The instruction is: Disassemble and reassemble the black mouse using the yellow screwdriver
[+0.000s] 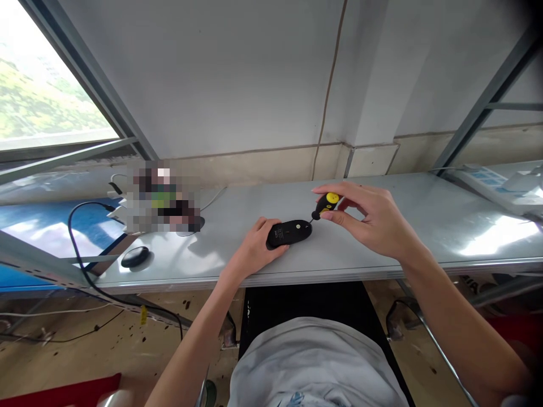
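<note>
A black computer mouse (292, 232) lies upside down on the grey metal shelf, its labelled underside facing up. My left hand (259, 246) is closed around the left end of it. In my right hand (367, 217) is a short screwdriver (326, 206) with a black and yellow handle, pinched between thumb and fingers. Its thin shaft slants down to the left, and the tip is at the mouse's right end. Whether the tip sits in a screw is too small to tell.
Another dark mouse (134, 257) rests on the shelf (237, 203) at left, near a black cable (74, 237) and a blurred patch (163, 200). A metal upright (479, 107) stands at right, beside a pale object (496, 178). The shelf's front edge runs close to my body.
</note>
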Tool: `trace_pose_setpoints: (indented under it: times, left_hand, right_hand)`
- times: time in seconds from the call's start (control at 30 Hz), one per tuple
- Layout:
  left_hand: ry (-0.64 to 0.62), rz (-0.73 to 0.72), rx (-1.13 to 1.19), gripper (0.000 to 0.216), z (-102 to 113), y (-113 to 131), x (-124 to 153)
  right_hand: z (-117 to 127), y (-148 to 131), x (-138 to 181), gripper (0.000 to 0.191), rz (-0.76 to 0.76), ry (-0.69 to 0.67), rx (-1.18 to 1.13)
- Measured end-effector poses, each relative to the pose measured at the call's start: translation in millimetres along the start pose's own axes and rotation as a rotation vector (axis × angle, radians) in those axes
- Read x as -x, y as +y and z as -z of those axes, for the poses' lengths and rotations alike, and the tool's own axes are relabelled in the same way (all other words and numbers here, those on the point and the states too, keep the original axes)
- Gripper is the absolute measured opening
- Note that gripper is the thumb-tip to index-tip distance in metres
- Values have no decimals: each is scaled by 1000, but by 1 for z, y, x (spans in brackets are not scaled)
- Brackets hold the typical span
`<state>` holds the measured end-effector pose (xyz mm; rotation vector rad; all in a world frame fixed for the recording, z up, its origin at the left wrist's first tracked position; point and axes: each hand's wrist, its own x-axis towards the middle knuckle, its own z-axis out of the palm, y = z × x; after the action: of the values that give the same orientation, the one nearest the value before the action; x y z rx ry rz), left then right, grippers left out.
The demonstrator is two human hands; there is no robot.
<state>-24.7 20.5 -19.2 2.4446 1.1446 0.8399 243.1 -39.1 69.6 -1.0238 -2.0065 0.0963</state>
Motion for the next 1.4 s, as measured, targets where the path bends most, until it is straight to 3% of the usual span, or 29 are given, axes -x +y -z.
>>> trace_pose_setpoints:
  times: [1.4]
  left_hand:
    - [5, -7, -18, 47, -1, -2, 0]
  right_hand:
    - [1, -2, -2, 33, 3, -14, -49]
